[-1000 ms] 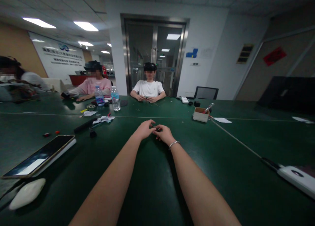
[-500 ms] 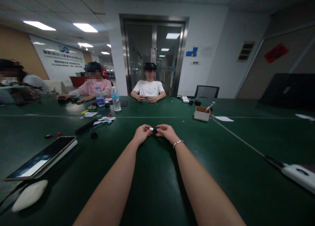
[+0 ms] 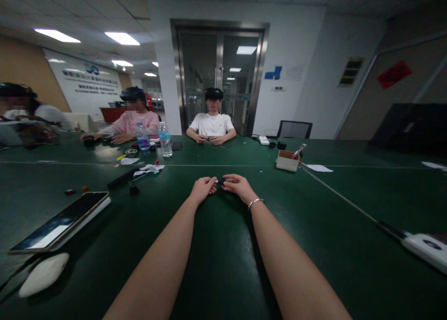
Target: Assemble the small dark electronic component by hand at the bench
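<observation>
Both hands meet over the middle of the dark green table point(image 3: 223, 245). Between them is a small dark object with a silvery end point(image 3: 220, 182), too small to identify. My left hand point(image 3: 203, 190) pinches its silvery end with closed fingertips. The dark end is between the thumb and fingers of my right hand point(image 3: 238, 187), which has a silver bracelet point(image 3: 255, 203) at the wrist.
On the left lie a phone point(image 3: 63, 224), a white rounded object point(image 3: 44, 274) and crumpled paper point(image 3: 149, 170). Two bottles point(image 3: 165, 139) stand farther back. A small box point(image 3: 287, 161) and a power strip point(image 3: 426, 250) are rightward. Several people sit across.
Less of the silvery end shows now, as the fingers of my left hand cover more of it. My right hand has shifted very slightly.
</observation>
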The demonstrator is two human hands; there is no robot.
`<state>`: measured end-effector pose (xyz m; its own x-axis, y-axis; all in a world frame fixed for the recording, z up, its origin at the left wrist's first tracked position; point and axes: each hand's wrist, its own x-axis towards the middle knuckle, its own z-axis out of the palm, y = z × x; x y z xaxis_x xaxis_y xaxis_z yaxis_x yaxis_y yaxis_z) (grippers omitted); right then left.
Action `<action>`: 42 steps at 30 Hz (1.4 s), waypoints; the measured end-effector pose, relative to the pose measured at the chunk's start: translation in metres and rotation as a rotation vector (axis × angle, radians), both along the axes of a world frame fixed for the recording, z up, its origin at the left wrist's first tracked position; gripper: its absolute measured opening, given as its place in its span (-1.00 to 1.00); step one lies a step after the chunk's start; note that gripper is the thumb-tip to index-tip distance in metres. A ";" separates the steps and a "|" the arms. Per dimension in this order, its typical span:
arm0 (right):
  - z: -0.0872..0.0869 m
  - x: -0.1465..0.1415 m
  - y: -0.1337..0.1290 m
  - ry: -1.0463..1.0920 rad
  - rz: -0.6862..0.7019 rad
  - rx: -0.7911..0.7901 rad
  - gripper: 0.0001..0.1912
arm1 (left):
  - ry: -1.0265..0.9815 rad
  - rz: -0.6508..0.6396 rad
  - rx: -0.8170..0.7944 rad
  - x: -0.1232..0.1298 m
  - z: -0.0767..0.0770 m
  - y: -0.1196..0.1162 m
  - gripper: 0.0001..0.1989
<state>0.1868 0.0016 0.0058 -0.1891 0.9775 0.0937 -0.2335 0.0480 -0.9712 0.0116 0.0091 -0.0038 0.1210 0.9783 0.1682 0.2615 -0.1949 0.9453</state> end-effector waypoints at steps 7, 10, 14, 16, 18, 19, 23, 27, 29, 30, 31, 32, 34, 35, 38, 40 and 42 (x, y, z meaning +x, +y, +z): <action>0.003 0.005 -0.002 0.031 0.062 -0.020 -0.72 | 0.045 -0.003 0.012 0.000 -0.001 -0.002 -0.53; 0.005 0.006 -0.003 0.010 0.059 -0.038 -0.76 | 0.029 -0.024 0.013 -0.001 -0.001 -0.001 -0.58; 0.005 0.004 -0.003 0.000 0.037 -0.044 -0.78 | 0.023 -0.049 0.018 -0.001 0.001 -0.003 -0.67; 0.005 0.004 -0.003 -0.003 0.028 -0.045 -0.77 | 0.020 -0.056 0.014 -0.001 0.003 -0.005 -0.71; 0.005 0.003 -0.003 -0.006 0.029 -0.046 -0.79 | 0.004 -0.062 0.007 -0.001 0.004 -0.007 -0.74; 0.005 0.003 -0.003 -0.009 0.032 -0.046 -0.80 | -0.005 -0.064 0.008 -0.001 0.005 -0.008 -0.75; 0.004 0.004 -0.001 -0.033 0.031 -0.047 -0.83 | -0.011 -0.087 0.066 -0.001 0.004 -0.008 -0.74; 0.003 0.004 0.000 -0.031 0.021 -0.044 -0.84 | -0.037 -0.093 0.075 -0.001 0.004 -0.008 -0.73; 0.002 0.004 0.001 -0.030 0.032 -0.044 -0.83 | -0.050 -0.084 0.085 -0.001 0.004 -0.008 -0.73; 0.002 0.004 0.001 -0.029 0.039 -0.044 -0.83 | -0.052 -0.083 0.096 -0.001 0.005 -0.009 -0.74; 0.002 0.004 0.001 -0.030 0.043 -0.044 -0.84 | -0.052 -0.083 0.102 0.000 0.006 -0.009 -0.73; 0.002 0.004 0.001 -0.030 0.044 -0.043 -0.84 | -0.057 -0.081 0.098 0.000 0.006 -0.009 -0.73; 0.002 0.004 0.001 -0.029 0.044 -0.040 -0.83 | -0.077 -0.066 0.060 0.000 0.006 -0.009 -0.72; 0.002 0.005 0.001 -0.030 0.043 -0.038 -0.83 | -0.084 -0.059 0.035 0.000 0.005 -0.008 -0.71; 0.002 0.005 0.000 -0.031 0.045 -0.032 -0.82 | -0.076 -0.059 0.014 0.001 0.003 -0.005 -0.70; 0.002 0.005 0.001 -0.037 0.043 -0.031 -0.82 | -0.059 -0.066 0.045 0.001 0.003 -0.005 -0.71; 0.002 0.005 0.001 -0.041 0.042 -0.029 -0.82 | -0.054 -0.056 0.059 0.001 0.004 -0.005 -0.69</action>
